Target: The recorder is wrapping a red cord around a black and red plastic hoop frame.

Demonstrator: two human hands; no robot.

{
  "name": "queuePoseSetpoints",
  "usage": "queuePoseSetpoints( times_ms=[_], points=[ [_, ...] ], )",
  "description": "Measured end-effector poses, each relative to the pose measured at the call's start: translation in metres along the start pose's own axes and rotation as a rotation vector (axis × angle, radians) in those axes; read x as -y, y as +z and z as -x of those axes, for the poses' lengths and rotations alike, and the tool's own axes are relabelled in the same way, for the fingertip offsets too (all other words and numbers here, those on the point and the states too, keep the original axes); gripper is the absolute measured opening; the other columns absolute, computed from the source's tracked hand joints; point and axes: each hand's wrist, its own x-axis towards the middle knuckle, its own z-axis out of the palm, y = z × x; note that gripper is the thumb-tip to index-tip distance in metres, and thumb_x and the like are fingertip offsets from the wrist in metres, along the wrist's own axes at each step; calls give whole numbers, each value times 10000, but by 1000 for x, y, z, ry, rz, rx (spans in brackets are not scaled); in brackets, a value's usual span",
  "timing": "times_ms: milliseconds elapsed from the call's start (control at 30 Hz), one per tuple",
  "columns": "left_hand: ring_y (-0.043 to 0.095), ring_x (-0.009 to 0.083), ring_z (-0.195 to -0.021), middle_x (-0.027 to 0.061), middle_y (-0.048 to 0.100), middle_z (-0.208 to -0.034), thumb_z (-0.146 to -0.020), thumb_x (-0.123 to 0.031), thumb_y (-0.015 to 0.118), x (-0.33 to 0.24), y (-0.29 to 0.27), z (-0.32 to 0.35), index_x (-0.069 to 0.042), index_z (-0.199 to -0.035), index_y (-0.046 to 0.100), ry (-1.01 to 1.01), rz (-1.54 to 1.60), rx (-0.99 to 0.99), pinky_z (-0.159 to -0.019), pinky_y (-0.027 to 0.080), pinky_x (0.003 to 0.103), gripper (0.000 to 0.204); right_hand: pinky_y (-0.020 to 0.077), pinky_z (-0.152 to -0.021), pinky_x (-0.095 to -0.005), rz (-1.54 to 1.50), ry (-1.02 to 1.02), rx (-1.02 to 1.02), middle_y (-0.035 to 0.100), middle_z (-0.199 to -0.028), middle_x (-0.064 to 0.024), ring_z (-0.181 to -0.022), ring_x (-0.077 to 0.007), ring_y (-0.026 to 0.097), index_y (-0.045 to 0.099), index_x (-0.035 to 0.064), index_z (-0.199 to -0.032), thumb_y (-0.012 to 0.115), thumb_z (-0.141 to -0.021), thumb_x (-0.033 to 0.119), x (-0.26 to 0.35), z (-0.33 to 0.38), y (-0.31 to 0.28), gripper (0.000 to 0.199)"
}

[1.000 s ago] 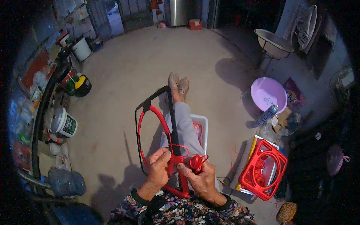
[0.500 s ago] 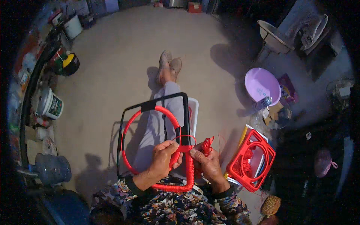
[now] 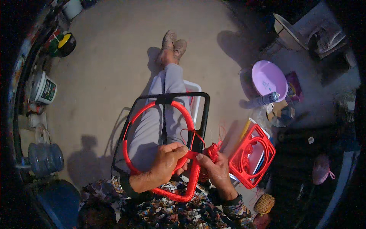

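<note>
A black frame with rounded corners leans across my lap, holding an inner ring largely wrapped in red cord. Red wrapping also covers the frame's near right corner. My left hand is closed around the ring's right side, thumb on top. A flat red band runs from there to my right hand, whose thumb presses it at the frame's right side. Within the right hand sits a bundle of red cord. A thin strand loops up past the black joint. The fingertips under the frame are partly hidden.
To the right, a red frame lies on a white container. Beyond it are a spray can and a purple basin. A white tub stands beside my legs. A bucket and water jug line the left.
The view has shifted, and the frame leans differently, its top farther right. The cord loop by the black joint has changed shape. Both hands keep their grip near the frame's right side.
</note>
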Motion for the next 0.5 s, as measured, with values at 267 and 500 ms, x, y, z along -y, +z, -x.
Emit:
queuePoseSetpoints(
  times_ms=[267, 500],
  points=[
    [514, 88, -463, 63, 571, -607, -909, -182, 523, -16, 4, -1, 1, -849, 556, 385, -103, -32, -412, 394, 218, 196, 378, -544, -208, -72, -139, 83, 559, -704, 43, -619, -43, 468, 599, 29, -857, 658, -833, 161, 15, -20, -3, 147],
    [517, 109, -472, 83, 581, -633, -899, -163, 540, -1, -17, 4, -9, -835, 535, 195, 15, 81, -455, 412, 230, 167, 406, -595, -235, -21, -128, 122, 536, -706, 55, -658, -45, 458, 590, 27, -817, 667, -824, 152, -15, -16, 1, 147]
  ],
)
